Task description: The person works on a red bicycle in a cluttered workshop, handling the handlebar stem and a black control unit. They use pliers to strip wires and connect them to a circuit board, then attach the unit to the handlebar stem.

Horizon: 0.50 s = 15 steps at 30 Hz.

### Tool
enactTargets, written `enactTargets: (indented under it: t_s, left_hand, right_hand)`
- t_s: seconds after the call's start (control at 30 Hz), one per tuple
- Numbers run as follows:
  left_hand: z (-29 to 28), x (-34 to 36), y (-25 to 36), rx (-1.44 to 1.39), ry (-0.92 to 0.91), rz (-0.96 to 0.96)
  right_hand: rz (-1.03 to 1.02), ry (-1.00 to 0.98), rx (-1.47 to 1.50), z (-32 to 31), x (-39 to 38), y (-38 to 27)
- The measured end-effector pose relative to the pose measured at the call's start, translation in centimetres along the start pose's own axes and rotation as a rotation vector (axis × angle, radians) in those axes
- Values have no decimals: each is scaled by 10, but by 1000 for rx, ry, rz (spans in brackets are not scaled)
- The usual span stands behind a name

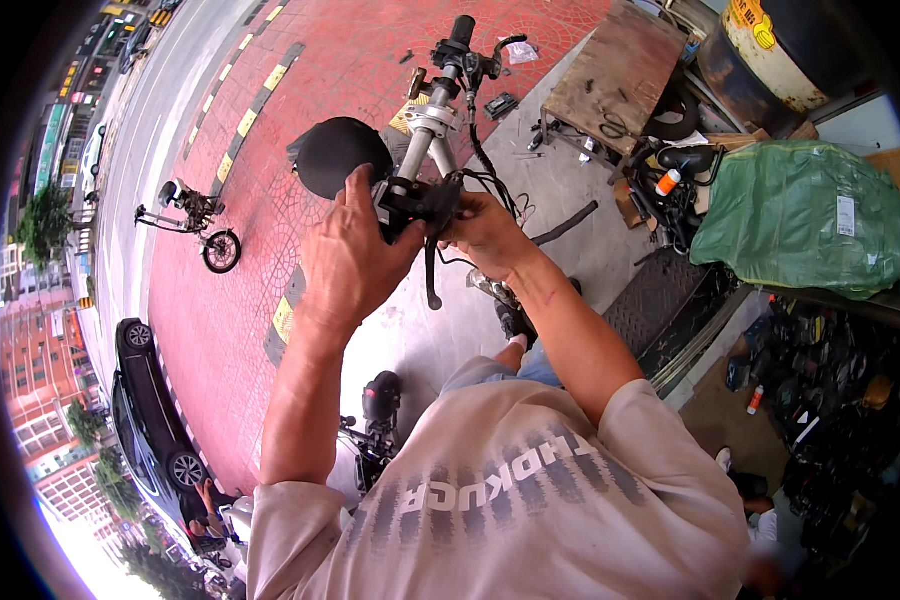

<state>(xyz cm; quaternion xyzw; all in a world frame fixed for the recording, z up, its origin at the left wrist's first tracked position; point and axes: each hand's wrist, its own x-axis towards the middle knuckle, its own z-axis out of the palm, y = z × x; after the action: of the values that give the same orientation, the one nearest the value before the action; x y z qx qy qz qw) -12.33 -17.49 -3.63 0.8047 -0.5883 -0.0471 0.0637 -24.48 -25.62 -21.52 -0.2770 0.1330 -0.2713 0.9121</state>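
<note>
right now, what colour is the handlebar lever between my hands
The handlebar lever is black, seen best in the head view.

Lettering (510,477) on shirt (590,545) — wht label (846,215) on grn pkg (770,225), yel sticker (751,22) on drum (778,75).

Bright daylight fills the view — the sky (80,548) burns to white at lower left, the parts heap (830,430) at right sinks into shadow — and the road (160,125) curves along a dark, purple-fringed rim.
</note>
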Motion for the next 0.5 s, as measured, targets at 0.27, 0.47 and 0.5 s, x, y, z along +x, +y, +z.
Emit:
enactTargets:
  t_s: [0.27,0.47,0.5]
  left_hand:
    - [-2,0,0,-96,-46,-46]
    - [2,0,-1,-97,-35,-69]
    - [2,0,-2,-103,-34,-81]
  right_hand:
    - [-1,32,47,15,-14,7]
    - [5,33,111,15,-21,19]
    - [-13,15,80,11,-20,17]
